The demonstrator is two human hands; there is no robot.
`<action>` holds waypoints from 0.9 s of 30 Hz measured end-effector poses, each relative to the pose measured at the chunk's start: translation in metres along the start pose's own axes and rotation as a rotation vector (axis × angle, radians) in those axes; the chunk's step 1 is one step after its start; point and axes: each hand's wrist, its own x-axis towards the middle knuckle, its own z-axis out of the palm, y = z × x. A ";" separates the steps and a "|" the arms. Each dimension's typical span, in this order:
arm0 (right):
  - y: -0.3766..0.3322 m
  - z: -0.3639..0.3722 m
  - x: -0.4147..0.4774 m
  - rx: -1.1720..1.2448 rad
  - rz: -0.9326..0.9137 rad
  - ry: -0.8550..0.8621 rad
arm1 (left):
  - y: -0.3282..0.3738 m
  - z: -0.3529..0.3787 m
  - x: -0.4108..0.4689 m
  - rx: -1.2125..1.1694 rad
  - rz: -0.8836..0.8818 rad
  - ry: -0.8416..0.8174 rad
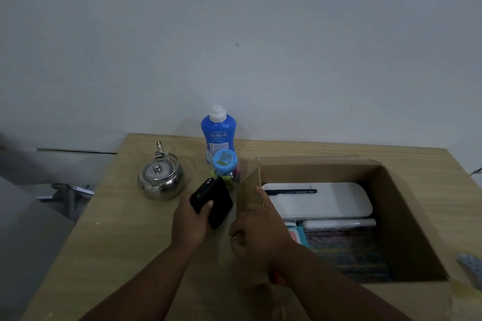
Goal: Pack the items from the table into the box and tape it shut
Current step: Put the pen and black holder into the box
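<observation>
An open cardboard box (407, 206) stands on the right of the wooden table (112, 221). Inside lie a white case (326, 206) with a dark pen (292, 192) on top, a second white item (339, 223) and a patterned cloth (349, 253). My left hand (191, 224) grips a black rectangular device (212, 200) just left of the box. My right hand (258, 229) rests on the box's left wall, fingers over its rim. Behind stand a blue SoSoft bottle (218, 133), a clear jar with a blue lid (226, 167) and a steel kettle (160, 174).
A grey wall runs behind the table's far edge. Left of the table sits grey furniture (23, 229) with a metal fitting (70, 189). A blue-and-white patterned thing (469, 266) shows at the right edge, beside the box.
</observation>
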 end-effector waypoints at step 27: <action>0.149 -0.074 -0.076 1.545 0.896 0.155 | 0.099 0.078 -0.100 0.442 0.326 -0.230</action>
